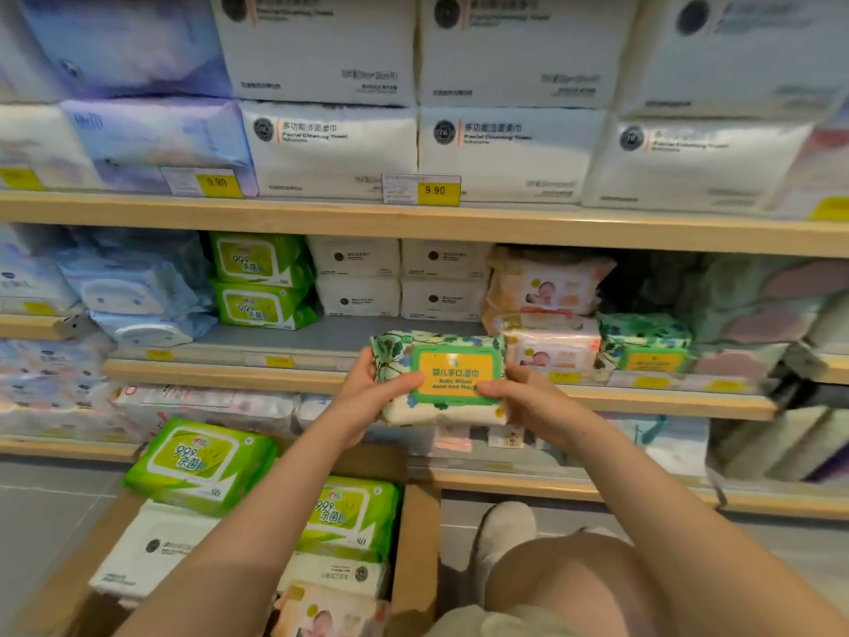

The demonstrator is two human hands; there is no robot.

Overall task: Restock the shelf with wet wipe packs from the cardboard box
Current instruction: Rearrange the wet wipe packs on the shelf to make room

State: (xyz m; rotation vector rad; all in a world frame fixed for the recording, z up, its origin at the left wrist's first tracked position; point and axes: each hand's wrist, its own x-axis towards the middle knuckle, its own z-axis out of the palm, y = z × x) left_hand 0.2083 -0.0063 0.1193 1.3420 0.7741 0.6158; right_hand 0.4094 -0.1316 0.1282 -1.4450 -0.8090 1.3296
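Two hands hold one pack in the middle of the frame. The left hand (367, 397) takes the left end and the right hand (519, 402) the right end of the leaf-patterned wet wipe pack (441, 377); on each side the grip is a pinch, with the thumb on the yellow and green label and the other fingers hidden behind the pack. The label faces the person, I think so that it can be read and the right place found.

The pack is in the air, just in front of the edge of the middle shelf (229, 374), not resting on it. To the right of centre a matching leaf pack (643, 347) already lies on this shelf, beside the baby-picture packs (546, 287). This looks like the correct row, so the held pack probably must go to the right and inward, onto or beside the matching one.

In the lower left of the frame the cardboard box (416, 544) stands open on the floor. It still contains green packs (202, 462), a white pack (151, 549) and a baby-picture pack at the bottom edge, so the restocking seems far from finished. The same green packs (257, 259) sit on the shelf at left of centre.
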